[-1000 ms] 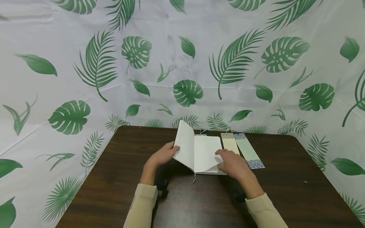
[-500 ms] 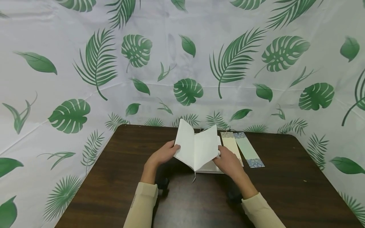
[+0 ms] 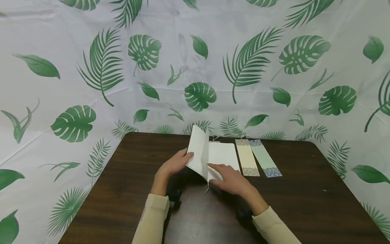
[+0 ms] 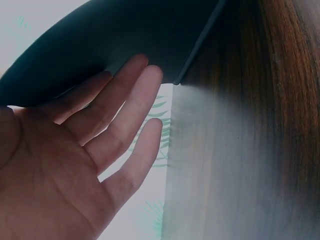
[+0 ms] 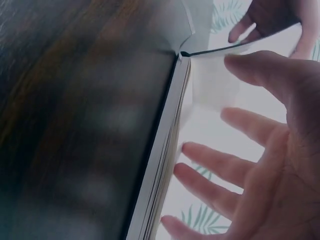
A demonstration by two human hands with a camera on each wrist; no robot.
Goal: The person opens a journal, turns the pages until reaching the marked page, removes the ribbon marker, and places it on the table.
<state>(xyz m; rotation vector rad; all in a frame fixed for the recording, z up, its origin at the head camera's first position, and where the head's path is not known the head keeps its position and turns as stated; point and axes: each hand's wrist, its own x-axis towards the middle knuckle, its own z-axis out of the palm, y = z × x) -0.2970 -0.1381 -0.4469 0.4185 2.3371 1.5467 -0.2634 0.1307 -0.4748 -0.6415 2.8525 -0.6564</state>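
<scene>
Two hands work an open notebook (image 3: pixel 223 156) lying mid-table (image 3: pixel 304 196). Left hand (image 3: pixel 174 165), fingers straight, props the raised left cover & pages upright. Right hand (image 3: pixel 229 179) lies flat w/ fingers spread on the right page. Two bookmarks (image 3: pixel 257 158) lie just right of the notebook.

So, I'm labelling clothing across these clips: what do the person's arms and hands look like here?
Both arms wear long cream sleeves, left sleeve and right sleeve, with ribbed cuffs at the wrists. The left hand and right hand are bare: no gloves, rings or watch visible. A dark object sits under each wrist.
</scene>
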